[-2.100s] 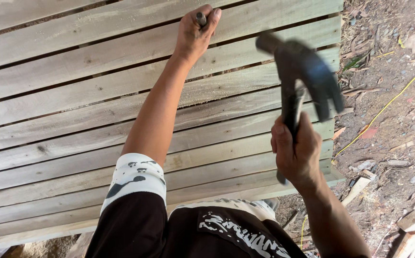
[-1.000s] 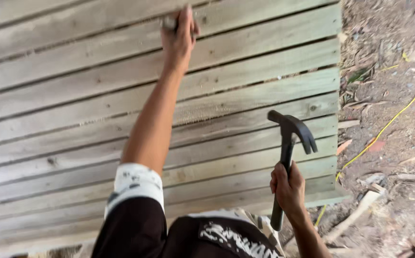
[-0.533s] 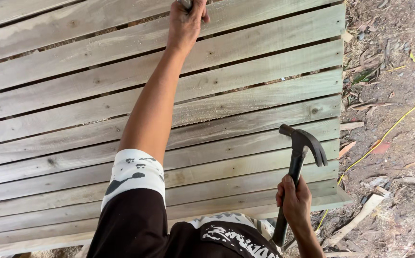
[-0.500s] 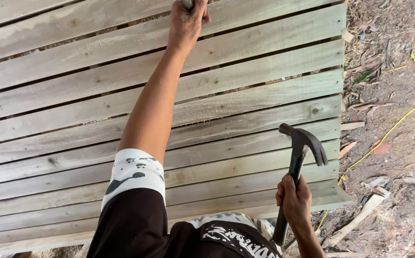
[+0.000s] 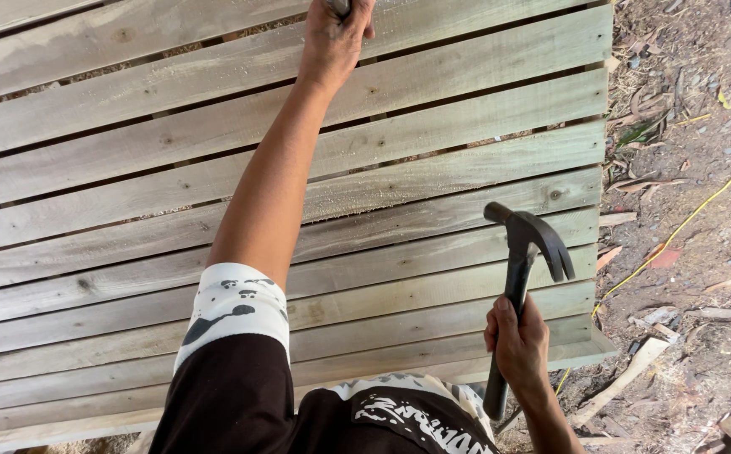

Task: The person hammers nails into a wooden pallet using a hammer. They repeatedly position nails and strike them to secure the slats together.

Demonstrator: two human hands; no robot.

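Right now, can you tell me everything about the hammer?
The hammer is a dark claw hammer, black all over, and it looks like metal with a slim straight handle. Its head points up and tilts right, with a flat striking face on the left end and a curved claw hooking down on the right. The right hand grips the lower handle, whose end pokes out below the fist. It hangs above the pale wooden planks, not touching them.
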